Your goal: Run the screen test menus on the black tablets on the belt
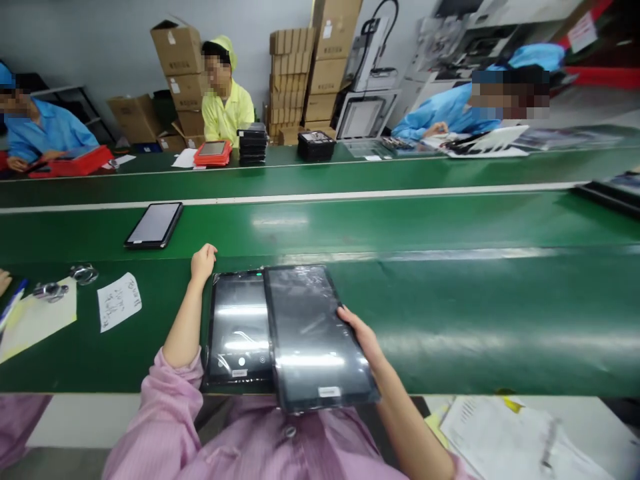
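Observation:
My right hand [364, 337] grips the right edge of a dark-screened tablet [320, 333]. Its thumb lies on the front, and the other fingers are hidden underneath. That tablet is slightly tilted and overlaps the right side of another tablet [239, 327], whose screen is lit with small round icons near the bottom. Both have shiny clear film and a small white label. Close to the upper left corner of the lit tablet, my left hand [203, 263] is closed with its fingers curled in. Whatever it may hold is hidden.
Farther up the green belt [400, 220] lies a tablet with a pale screen [154, 225]. A handwritten note [119, 301] and yellowish paper [45, 320] are at left. Papers [510, 433] lie lower right. Several people sit across the line; part of another person's hand shows at far left.

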`<state>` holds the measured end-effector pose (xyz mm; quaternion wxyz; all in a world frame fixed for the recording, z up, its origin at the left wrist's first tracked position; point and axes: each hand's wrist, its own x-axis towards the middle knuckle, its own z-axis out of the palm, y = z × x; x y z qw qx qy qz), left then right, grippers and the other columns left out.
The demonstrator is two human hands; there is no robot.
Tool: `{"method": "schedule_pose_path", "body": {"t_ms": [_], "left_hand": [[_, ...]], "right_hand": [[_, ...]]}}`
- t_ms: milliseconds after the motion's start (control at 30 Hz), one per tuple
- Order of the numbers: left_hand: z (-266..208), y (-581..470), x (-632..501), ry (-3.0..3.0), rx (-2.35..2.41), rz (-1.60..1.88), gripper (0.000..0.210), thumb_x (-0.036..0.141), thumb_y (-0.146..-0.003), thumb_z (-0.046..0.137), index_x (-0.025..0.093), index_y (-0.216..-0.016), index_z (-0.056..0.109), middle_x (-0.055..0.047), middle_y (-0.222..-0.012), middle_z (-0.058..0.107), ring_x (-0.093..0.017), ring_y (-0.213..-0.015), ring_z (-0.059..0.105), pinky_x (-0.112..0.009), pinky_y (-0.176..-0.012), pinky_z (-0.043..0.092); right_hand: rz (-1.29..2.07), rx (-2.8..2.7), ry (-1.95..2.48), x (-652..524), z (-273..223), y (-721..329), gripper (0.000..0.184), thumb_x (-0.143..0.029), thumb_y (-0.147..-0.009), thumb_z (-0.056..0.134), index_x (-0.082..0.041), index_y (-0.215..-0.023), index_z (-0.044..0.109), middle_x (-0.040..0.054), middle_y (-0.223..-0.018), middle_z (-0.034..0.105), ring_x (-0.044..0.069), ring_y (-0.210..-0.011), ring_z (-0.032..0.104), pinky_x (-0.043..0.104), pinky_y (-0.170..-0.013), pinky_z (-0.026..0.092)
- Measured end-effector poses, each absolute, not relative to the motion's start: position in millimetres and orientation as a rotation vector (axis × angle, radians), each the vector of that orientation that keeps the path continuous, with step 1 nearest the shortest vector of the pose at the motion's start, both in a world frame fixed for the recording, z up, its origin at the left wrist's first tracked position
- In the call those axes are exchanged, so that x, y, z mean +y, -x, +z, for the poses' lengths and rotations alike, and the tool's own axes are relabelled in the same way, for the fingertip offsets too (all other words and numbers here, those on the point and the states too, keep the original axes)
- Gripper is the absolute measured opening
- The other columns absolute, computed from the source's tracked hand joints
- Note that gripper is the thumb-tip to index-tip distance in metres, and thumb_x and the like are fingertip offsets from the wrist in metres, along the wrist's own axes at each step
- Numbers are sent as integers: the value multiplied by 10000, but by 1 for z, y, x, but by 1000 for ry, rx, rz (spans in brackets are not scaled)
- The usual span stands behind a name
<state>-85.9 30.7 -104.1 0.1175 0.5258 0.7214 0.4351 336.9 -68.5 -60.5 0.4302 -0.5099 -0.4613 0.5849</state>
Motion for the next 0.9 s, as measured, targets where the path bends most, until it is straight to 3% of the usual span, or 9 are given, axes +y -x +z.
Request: {"method": "schedule_pose_path", "body": {"t_ms": [100, 200, 367, 467, 567, 667, 767, 900], "left_hand": [[-105, 87, 28, -1449, 2047, 1364, 279, 354, -946, 405, 230, -795, 604, 6, -618, 602, -160, -590, 568, -258, -638, 428], [-102, 89, 20, -1329, 1992, 1480, 348, 424, -971, 333, 215, -831, 573, -28, -712, 642, -163, -654, 620, -278, -718, 498], [-96, 76, -26, -1215, 1823, 1575, 509, 594, -967, 281, 192, -994, 592, -146, -1144, 705, -233, -1080, 688, -394, -1016, 500], [-102, 52, -87, -985, 1620, 1576, 624, 696, -908, 383, 183, -1172, 621, -161, -1338, 641, -297, -1300, 577, -469, -1135, 418], [-113, 21, -159, -657, 1426, 1543, 670, 692, -869, 533, 254, -1375, 566, -78, -1523, 505, -282, -1466, 380, -438, -1245, 267], [-121, -8, -212, -467, 1414, 1550, 674, 727, -870, 505, 339, -1420, 534, -7, -1559, 464, -285, -1491, 333, -444, -1247, 272], [-119, -31, -230, -458, 1502, 1648, 682, 728, -849, 542, 351, -1417, 528, 7, -1568, 449, -299, -1499, 310, -458, -1247, 267], [-115, -47, -213, -486, 1505, 1742, 707, 725, -814, 592, 305, -1380, 544, -38, -1525, 494, -315, -1474, 349, -463, -1225, 290]], "right_hand": [[1792, -999, 1068, -74, -55, -277, 473, -499, -772, 629, -288, -1196, 635, 38, -1042, 756, 298, -874, 718, 425, -785, 570], [1795, -1087, 958, -74, -57, -223, 533, -548, -793, 624, -287, -1256, 583, 30, -1093, 735, 282, -954, 694, 408, -859, 543], [1463, -1699, 1284, -59, -60, -225, 564, -571, -869, 584, -250, -1332, 567, 3, -666, 649, 232, -623, 636, 375, -735, 492], [1184, -1844, 1471, -57, -66, -270, 515, -526, -950, 459, -219, -1353, 546, -8, -638, 606, 194, -596, 622, 338, -710, 463], [1552, -1820, 1394, -73, -81, -314, 561, -624, -939, 412, -193, -1273, 544, -35, -617, 587, 153, -520, 596, 287, -582, 452], [2154, -1652, 1219, -100, -102, -332, 633, -781, -830, 470, -189, -1044, 533, -7, -617, 644, 151, -485, 617, 252, -491, 426], [2524, -1313, 1035, -124, -116, -327, 624, -782, -774, 574, -199, -969, 466, 99, -792, 741, 204, -619, 713, 261, -540, 467], [2723, -891, 815, -127, -119, -314, 611, -686, -762, 679, -232, -1085, 430, 128, -1001, 751, 283, -864, 750, 365, -735, 513]]}}
